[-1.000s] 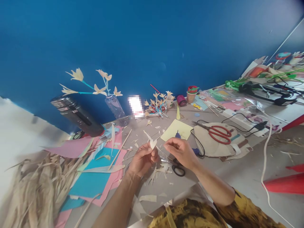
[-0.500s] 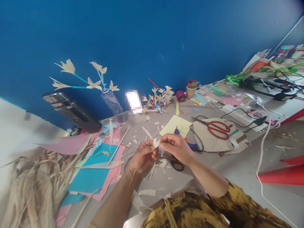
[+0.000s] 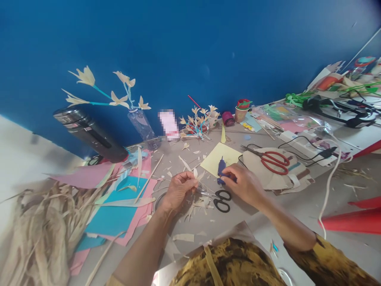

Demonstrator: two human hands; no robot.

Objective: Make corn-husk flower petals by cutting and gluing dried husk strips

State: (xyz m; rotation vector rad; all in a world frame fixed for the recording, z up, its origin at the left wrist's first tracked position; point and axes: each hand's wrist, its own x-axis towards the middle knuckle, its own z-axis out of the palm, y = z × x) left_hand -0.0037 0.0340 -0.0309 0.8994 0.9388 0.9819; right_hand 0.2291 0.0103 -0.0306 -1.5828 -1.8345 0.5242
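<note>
Across the littered table [image 3: 184, 227], the left hand [image 3: 178, 190] has thumb and fingers pinched together. Farther right, the right hand [image 3: 242, 182] has fingertips at the blue glue gun [image 3: 221, 167]; I can't tell whether they've closed round it. The black-handled scissors [image 3: 220, 199], nearer, might snag it if dragged low. The pale petals [image 3: 195, 173] in the left fingers could crease under too hard a squeeze.

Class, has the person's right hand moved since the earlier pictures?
Yes, rightward: against the yellow sheet, the right hand has gone from below its left corner to the blue glue gun.
</note>
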